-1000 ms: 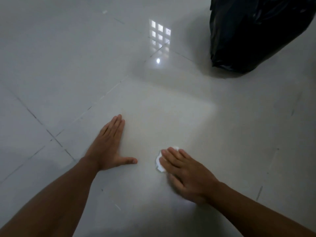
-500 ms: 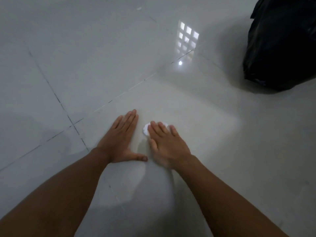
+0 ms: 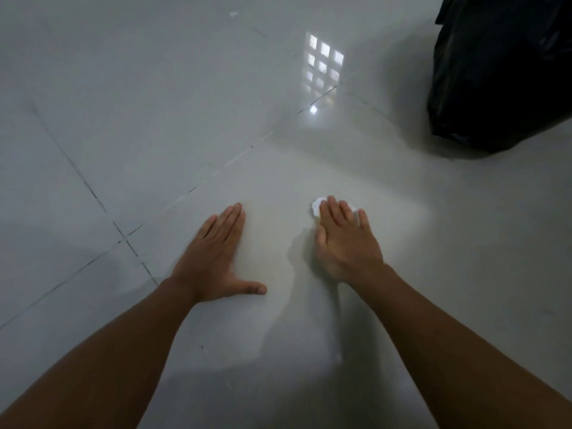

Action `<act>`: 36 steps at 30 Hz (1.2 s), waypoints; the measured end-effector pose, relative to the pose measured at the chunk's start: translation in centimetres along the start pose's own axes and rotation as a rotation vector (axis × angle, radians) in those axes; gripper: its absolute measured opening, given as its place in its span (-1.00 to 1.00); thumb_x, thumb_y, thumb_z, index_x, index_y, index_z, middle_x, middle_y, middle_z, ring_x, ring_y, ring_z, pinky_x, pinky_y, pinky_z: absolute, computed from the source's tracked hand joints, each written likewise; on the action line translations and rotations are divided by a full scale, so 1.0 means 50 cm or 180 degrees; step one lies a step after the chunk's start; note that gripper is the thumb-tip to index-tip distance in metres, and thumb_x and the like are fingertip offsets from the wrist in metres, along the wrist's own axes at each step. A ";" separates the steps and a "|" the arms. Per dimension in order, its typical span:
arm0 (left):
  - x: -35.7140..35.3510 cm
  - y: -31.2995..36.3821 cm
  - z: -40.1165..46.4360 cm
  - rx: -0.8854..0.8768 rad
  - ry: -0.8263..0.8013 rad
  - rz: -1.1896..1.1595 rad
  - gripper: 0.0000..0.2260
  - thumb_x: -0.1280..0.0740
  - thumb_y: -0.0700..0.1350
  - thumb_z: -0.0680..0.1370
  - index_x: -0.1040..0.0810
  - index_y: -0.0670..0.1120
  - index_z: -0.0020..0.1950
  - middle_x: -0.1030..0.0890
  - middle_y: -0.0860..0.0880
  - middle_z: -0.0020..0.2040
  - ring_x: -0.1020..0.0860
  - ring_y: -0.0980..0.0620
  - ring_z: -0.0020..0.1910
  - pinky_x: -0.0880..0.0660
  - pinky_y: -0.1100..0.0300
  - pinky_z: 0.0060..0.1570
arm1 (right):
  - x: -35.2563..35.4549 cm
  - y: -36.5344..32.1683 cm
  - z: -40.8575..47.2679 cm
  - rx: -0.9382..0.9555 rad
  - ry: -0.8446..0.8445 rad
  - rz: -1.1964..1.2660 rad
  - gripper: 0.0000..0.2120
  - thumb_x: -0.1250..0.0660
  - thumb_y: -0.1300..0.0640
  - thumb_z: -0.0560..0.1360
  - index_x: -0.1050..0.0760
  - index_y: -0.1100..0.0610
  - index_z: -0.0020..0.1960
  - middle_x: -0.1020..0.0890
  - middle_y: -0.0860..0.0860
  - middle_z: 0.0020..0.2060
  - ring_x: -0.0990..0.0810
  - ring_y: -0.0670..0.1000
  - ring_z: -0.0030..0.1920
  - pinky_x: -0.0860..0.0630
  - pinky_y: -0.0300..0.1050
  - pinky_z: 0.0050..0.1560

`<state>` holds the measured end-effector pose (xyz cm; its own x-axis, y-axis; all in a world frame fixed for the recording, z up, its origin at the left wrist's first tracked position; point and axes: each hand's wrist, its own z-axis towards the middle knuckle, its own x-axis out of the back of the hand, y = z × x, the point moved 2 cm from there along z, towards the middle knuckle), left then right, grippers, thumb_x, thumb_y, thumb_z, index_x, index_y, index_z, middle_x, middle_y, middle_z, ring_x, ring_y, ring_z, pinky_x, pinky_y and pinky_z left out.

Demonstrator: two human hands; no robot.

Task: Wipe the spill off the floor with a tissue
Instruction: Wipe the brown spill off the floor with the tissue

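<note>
The floor is tiled in glossy pale grey, crossed by thin dark grout lines left of the left hand and by lighter ones beyond it. A paler, cream-tinged patch is seen between the two hands. A bright white grid of small squares, three across, is reflected beyond the right hand. The tissue under that hand's fingers is shown white. Far beyond and right of the right hand, a glossy black bag is seen.
</note>
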<state>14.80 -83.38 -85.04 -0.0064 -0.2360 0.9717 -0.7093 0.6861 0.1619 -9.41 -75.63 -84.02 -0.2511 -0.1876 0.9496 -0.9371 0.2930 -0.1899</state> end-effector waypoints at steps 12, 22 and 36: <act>-0.007 -0.003 0.002 -0.0079 0.0039 0.0041 0.27 -0.10 0.68 0.24 0.05 -0.24 0.61 0.04 -0.17 0.64 0.08 -0.06 0.63 0.03 -0.10 0.57 | 0.034 0.181 -0.012 -0.0777 0.0122 0.0282 -0.47 0.07 0.00 0.66 -0.02 0.12 0.60 -0.04 0.08 0.61 0.01 0.05 0.60 0.06 0.14 0.56; 0.004 0.004 0.001 -0.0071 -0.0005 0.0021 0.29 -0.10 0.69 0.22 0.05 -0.24 0.61 0.05 -0.17 0.64 0.09 -0.05 0.63 0.07 -0.08 0.57 | -0.004 0.007 -0.035 0.0325 0.0259 0.0383 -0.37 0.20 -0.07 0.56 -0.19 0.08 0.57 -0.21 0.02 0.58 -0.11 0.02 0.58 0.06 0.00 0.54; 0.003 -0.002 0.000 -0.0111 0.0062 -0.0094 0.29 -0.13 0.68 0.22 0.03 -0.24 0.61 0.04 -0.17 0.64 0.08 -0.06 0.63 0.04 -0.10 0.56 | 0.052 -0.006 0.096 0.1149 -0.0307 0.0190 -0.47 0.04 0.01 0.70 0.00 0.17 0.61 -0.01 0.10 0.61 0.05 0.06 0.60 0.18 -0.13 0.53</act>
<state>14.85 -83.49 -84.91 0.0282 -0.2432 0.9696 -0.6840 0.7026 0.1962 -10.95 -80.69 -82.68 -0.3134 -0.2727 0.9096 -0.9409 -0.0400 -0.3362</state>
